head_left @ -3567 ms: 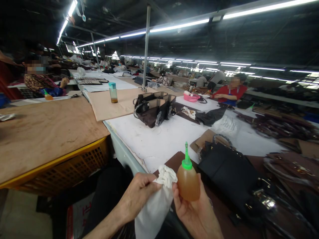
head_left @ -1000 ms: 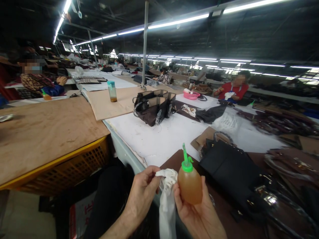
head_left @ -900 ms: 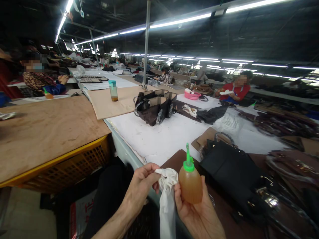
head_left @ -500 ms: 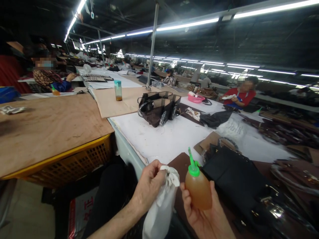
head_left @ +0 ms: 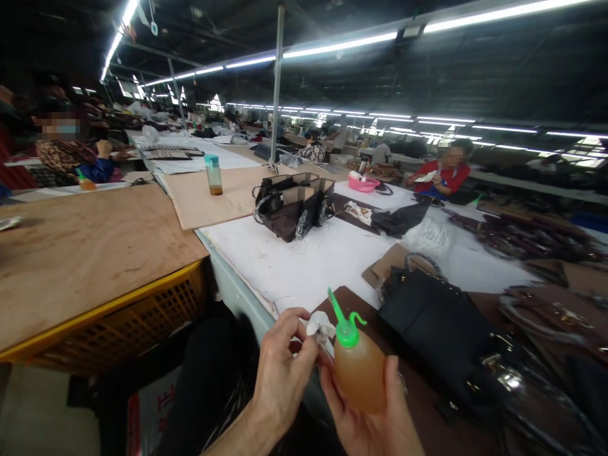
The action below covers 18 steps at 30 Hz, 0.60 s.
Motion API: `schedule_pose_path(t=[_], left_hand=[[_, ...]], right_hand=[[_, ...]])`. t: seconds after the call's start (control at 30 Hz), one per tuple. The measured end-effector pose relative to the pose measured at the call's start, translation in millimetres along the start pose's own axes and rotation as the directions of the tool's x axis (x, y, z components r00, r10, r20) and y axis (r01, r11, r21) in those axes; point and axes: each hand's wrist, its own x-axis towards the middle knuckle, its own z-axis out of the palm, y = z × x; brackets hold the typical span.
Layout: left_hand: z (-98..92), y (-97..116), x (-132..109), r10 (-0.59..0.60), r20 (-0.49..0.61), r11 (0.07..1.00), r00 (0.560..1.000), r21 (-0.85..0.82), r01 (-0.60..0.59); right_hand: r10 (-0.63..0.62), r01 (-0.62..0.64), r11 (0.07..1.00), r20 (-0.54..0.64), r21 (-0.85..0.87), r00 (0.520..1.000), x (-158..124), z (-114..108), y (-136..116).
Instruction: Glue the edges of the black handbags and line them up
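Observation:
In my right hand [head_left: 375, 411] is a squeeze bottle [head_left: 361, 373] of amber liquid, its green nozzle tilted up and to the left, a green cap tail curling beside it. My left hand [head_left: 285, 361] pinches a white cloth [head_left: 320, 326] close against the bottle's left side. Most of the cloth is hidden behind my hands and the bottle. To the right of the bottle a black handbag [head_left: 437, 335] with metal fittings lies on dark brown material.
Dark bags [head_left: 294, 206] stand on the white-covered table [head_left: 247, 253]. Behind them are a teal-lidded bottle [head_left: 213, 177] and a pink basket [head_left: 361, 183]. A yellow crate [head_left: 161, 304] sits under the wooden board [head_left: 95, 247] at left. Co-workers sit at both sides.
My right hand has brought the squeeze bottle left, near my left hand, and its nozzle leans further left. The cloth's long hanging part has gone out of sight. The view has shifted slightly.

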Motion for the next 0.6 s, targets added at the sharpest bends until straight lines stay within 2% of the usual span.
schedule_pose_path(t=[0.07, 0.13, 0.23, 0.3, 0.43, 0.53, 0.6], left_hand=[[-6.1, 4, 3, -0.046, 0.069, 0.999, 0.997, 0.001, 0.046], [-15.8, 7, 10, -0.11, 0.18, 0.994, 0.978, 0.023, 0.107], [-32.0, 12, 23, -0.238, 0.382, 0.968, 0.893, 0.015, 0.251], [-39.7, 16, 30, -0.268, 0.46, 0.954, 0.846, 0.002, 0.301], [-42.0, 16, 38, -0.258, 0.513, 0.94, 0.819, -0.062, 0.335], [-34.7, 5, 36, -0.219, 0.491, 0.894, 0.843, -0.245, 0.375], [-28.5, -5, 33, -0.242, 0.46, 0.845, 0.854, -0.333, 0.418]], right_hand=[[-0.057, 0.056, 0.997, -0.031, -0.047, 0.998, 1, 1, -3], [-0.034, 0.025, 0.991, -0.067, -0.135, 0.997, 2, 3, -13], [0.03, -0.058, 0.963, -0.107, -0.263, 0.994, 2, 7, -33], [0.057, -0.086, 0.946, -0.103, -0.311, 0.993, 2, 10, -44], [0.092, -0.115, 0.948, -0.09, -0.295, 0.992, 5, 9, -52], [0.131, -0.145, 0.953, -0.071, -0.266, 0.989, 8, 2, -48], [0.134, -0.147, 0.941, -0.065, -0.304, 0.989, 10, -4, -46]])
